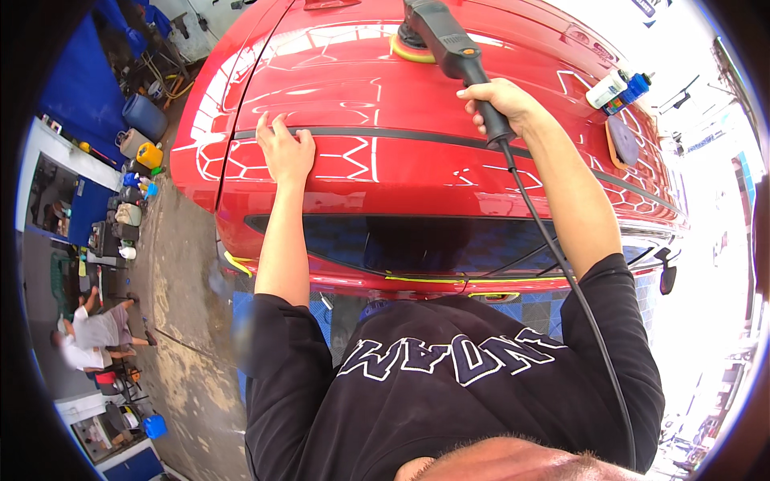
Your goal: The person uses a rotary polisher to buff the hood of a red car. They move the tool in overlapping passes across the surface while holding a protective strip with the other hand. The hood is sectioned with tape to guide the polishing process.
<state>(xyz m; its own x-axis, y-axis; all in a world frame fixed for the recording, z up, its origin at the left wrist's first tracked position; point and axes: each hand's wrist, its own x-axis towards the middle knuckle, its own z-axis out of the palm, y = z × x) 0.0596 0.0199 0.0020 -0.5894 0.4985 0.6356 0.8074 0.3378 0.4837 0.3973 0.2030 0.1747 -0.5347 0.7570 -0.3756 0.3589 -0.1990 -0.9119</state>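
My right hand is wrapped round the rear handle of a black car polisher. The polisher's yellow foam pad rests against the glossy red car roof, forward and left of that hand. A black power cord runs from the handle back past my right arm. My left hand lies on the roof edge beside the dark trim strip, fingers spread, holding nothing. Bright hexagonal light reflections show on the paint around it.
On the roof at the right stand a white bottle and a blue bottle, near a round grey-purple pad. Yellow-green masking tape lines the car's side. Several jugs and drums stand at left, where another person sits.
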